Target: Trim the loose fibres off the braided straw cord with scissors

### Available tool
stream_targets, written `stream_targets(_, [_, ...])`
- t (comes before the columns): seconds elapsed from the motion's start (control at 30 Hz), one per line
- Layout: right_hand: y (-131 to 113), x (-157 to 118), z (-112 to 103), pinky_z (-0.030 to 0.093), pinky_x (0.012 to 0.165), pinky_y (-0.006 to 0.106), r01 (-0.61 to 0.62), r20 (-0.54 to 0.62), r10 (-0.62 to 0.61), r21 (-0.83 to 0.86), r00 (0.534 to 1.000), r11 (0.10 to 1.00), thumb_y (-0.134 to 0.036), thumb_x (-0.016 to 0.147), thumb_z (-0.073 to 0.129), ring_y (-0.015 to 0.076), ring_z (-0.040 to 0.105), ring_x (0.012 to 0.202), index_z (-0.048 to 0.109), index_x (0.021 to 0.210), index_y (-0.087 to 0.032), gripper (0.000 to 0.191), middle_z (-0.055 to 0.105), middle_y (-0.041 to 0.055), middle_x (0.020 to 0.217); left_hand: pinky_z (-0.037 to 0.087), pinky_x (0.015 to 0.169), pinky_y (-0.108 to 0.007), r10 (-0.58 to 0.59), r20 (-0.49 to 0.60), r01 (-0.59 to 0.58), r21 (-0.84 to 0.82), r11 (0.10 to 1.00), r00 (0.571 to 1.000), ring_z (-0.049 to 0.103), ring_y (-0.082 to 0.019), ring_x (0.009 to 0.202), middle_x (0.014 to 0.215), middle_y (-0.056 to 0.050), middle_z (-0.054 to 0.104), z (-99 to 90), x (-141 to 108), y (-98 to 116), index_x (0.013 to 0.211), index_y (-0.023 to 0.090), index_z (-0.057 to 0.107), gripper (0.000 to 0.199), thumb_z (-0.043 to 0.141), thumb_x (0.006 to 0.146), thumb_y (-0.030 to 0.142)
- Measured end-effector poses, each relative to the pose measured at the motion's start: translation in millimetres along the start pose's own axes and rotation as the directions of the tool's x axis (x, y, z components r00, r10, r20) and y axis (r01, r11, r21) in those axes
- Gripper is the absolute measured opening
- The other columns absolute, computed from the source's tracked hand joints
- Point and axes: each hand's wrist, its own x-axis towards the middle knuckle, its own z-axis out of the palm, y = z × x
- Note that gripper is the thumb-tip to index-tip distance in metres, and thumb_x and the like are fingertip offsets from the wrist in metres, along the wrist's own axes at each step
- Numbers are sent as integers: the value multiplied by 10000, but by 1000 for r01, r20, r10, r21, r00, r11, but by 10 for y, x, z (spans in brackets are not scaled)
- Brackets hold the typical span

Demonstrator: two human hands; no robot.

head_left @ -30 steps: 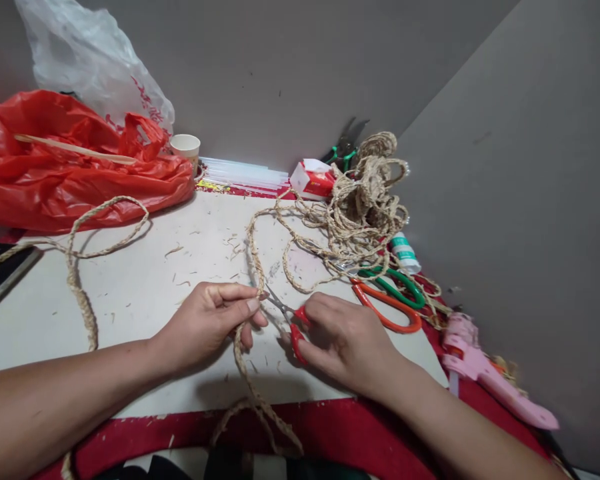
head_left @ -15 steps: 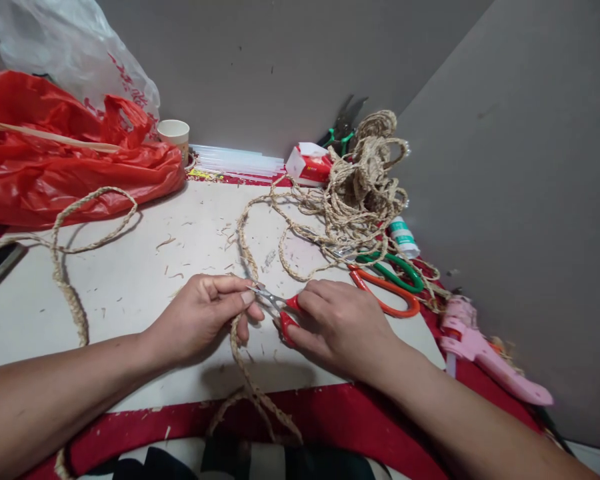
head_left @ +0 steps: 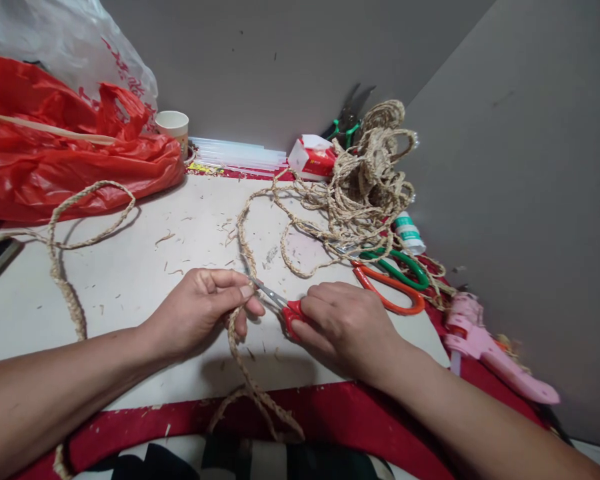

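Observation:
My left hand (head_left: 207,303) pinches a braided straw rope (head_left: 245,243) between thumb and fingers, over the middle of the white board (head_left: 145,293). One length of the rope runs away from me, and another hangs down toward my lap. In my right hand (head_left: 347,327) is a small pair of scissors with red handles (head_left: 293,317). Their blades are closed or nearly so, and the tips lie against the rope beside my left thumb. My fingers hide part of the handles.
A tangled rope heap (head_left: 375,173) lies at the back right, near large scissors with orange and green handles (head_left: 390,293). A pink glue gun (head_left: 495,357) sits at right. Red plastic bag (head_left: 80,160), paper cup (head_left: 173,127) and clear sticks (head_left: 235,155) stand behind. Straw scraps dot the board.
The small scissors have closed: their handles, apart before, are now together. My right fingers have drawn in with them. My left hand keeps its pinch on the rope; the view has shifted slightly.

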Motion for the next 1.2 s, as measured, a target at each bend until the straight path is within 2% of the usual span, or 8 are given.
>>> stream_targets(0.07, [-2,8,0,254,538,274,-6,-16,7,46,1000,999,-230,874,494,124,391,513,501,551,-175,328,466,2,524,446,514,-219,-3,1,3,-2,1000,1000,541,-76,475,711,-53,681,1,3,-1,739,88,675,171,624,825,227])
stream_targets(0.17, [6,25,4,246,504,253,-46,2,46,217,999,975,-209,858,511,101,364,487,448,530,-180,336,426,-21,507,451,524,-227,0,5,1,-42,999,1000,551,-81,487,730,-54,682,1,1,-5,794,98,657,146,631,827,238])
stream_targets(0.27, [18,39,8,264,487,223,-136,23,139,409,990,902,-209,855,523,83,368,476,438,529,-179,338,400,-34,510,465,526,-247,7,-14,-8,-102,995,1000,553,-90,486,739,-45,679,-1,-2,-11,908,114,637,160,662,806,236])
stream_targets(0.37, [23,34,13,275,479,210,-196,32,209,501,977,843,-240,855,551,78,376,479,467,548,-176,324,403,-32,530,467,520,-243,7,-28,-10,-117,993,1000,559,-91,494,732,-46,674,0,-6,-14,921,111,624,186,686,785,222])
stream_targets(0.6, [25,-4,37,298,507,221,-210,80,198,510,977,834,-201,807,579,97,401,528,518,593,-174,224,452,-9,581,458,554,-202,39,-69,-48,-133,990,997,576,-83,549,648,-15,646,7,-20,-17,794,123,609,165,746,720,179])
stream_targets(0.8, [18,14,47,311,508,214,-188,43,194,519,980,834,-194,810,598,92,434,524,515,590,-174,236,472,-12,572,414,528,-190,62,-146,-64,-3,998,987,539,-73,507,575,3,625,26,-38,-25,718,134,569,212,760,704,224])
stream_targets(1.0, [-6,25,11,351,525,223,-191,31,210,561,977,806,-183,831,573,103,470,540,534,610,-172,225,515,5,586,394,498,-185,57,-202,-57,3,998,978,504,-64,485,569,19,601,54,-48,-16,707,138,565,260,794,648,246])
stream_targets(1.2, [-19,21,-17,366,523,220,-125,49,121,621,991,774,-157,821,572,104,480,550,556,636,-170,186,535,12,611,319,413,-147,56,-230,-54,15,998,972,426,-29,408,511,60,537,50,-35,12,699,141,556,275,798,646,260])
